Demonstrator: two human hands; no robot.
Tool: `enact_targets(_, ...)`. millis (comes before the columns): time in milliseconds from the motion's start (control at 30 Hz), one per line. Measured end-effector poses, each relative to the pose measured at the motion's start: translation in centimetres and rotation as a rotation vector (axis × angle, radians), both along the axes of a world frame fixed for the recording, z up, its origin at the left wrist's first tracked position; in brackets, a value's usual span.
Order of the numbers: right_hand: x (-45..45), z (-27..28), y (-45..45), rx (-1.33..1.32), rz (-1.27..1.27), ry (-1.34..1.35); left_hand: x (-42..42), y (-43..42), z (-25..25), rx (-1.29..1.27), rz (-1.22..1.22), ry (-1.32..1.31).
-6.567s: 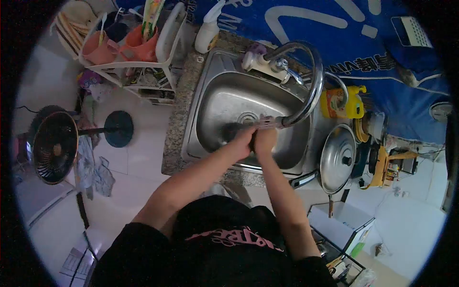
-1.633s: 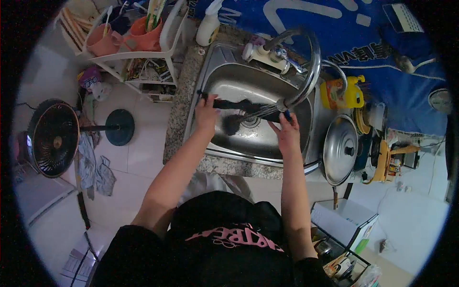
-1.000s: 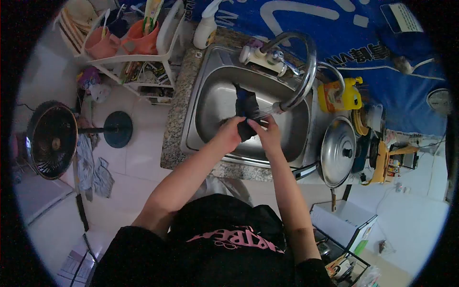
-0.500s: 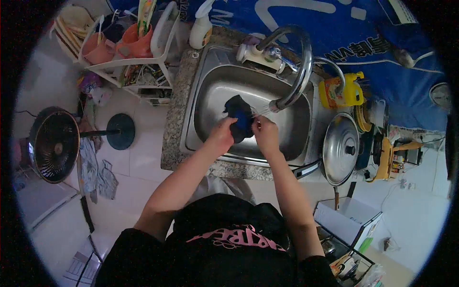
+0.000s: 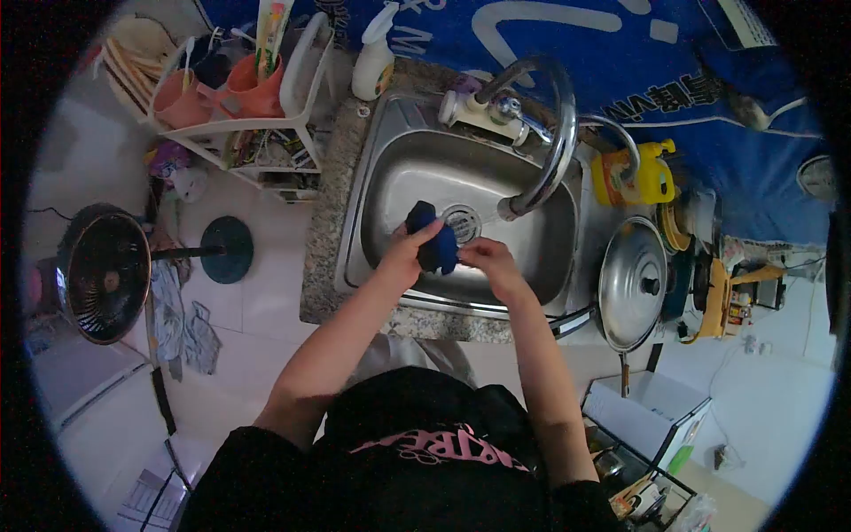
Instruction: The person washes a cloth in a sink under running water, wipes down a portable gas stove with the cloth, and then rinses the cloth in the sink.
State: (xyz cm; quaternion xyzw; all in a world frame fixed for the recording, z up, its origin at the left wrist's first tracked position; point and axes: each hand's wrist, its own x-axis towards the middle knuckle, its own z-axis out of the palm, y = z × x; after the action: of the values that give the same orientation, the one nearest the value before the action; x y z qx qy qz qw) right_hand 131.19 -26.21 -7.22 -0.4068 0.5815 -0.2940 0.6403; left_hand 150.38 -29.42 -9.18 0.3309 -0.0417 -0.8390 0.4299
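A dark cloth with a blue part (image 5: pixel 442 248) is bunched over the near part of the steel sink (image 5: pixel 403 164). My left hand (image 5: pixel 406 253) is closed on its left side, the thumb lying across the blue part. On the cloth's right edge the fingers of my right hand (image 5: pixel 492 264) are pinched. Behind my right hand the curved metal faucet (image 5: pixel 567 133) hangs over the basin, its spray head (image 5: pixel 510 208) to the right of the drain (image 5: pixel 463 223). A thin stream of water shows between the spray head and the cloth.
A white spray bottle (image 5: pixel 373 62) stands at the sink's back left, near a white rack (image 5: pixel 306 124) with pink cups (image 5: pixel 182 100). Right of the sink are a yellow jug (image 5: pixel 651 177) and a lidded pan (image 5: pixel 631 284). A fan (image 5: pixel 106 273) stands at the left.
Stretched between both hands earlier, the cloth is now bunched. Since the last frame, cloth and hands have moved slightly toward me, away from the spray head, and more of the drain shows.
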Motion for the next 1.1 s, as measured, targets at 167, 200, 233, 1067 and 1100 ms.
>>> enact_targets(167, -2.8, 1.1, -0.4, 0.041, -0.071, 0.045, 1.4, -0.7, 0.8, -0.083, -0.162, -0.159)
enact_targets(200, -2.1, 1.2, -0.5, -0.02, 0.026, 0.038, 0.9, -0.6, 1.0, -0.088, -0.163, -0.161)
enact_targets(233, -1.2, 1.4, -0.5, -0.081, 0.122, 0.032, 0.1, -0.3, 1.3, -0.096, -0.124, -0.187)
enact_targets(1067, 2.4, -0.1, -3.9, -0.399, -0.314, 0.679, -7.0, 1.5, -0.9, 0.349, -0.009, 0.152)
enact_targets(1100, 2.8, -0.1, -3.1, -0.519, -0.294, 0.776, -6.9, 1.0, -1.0, 0.358, -0.009, 0.153)
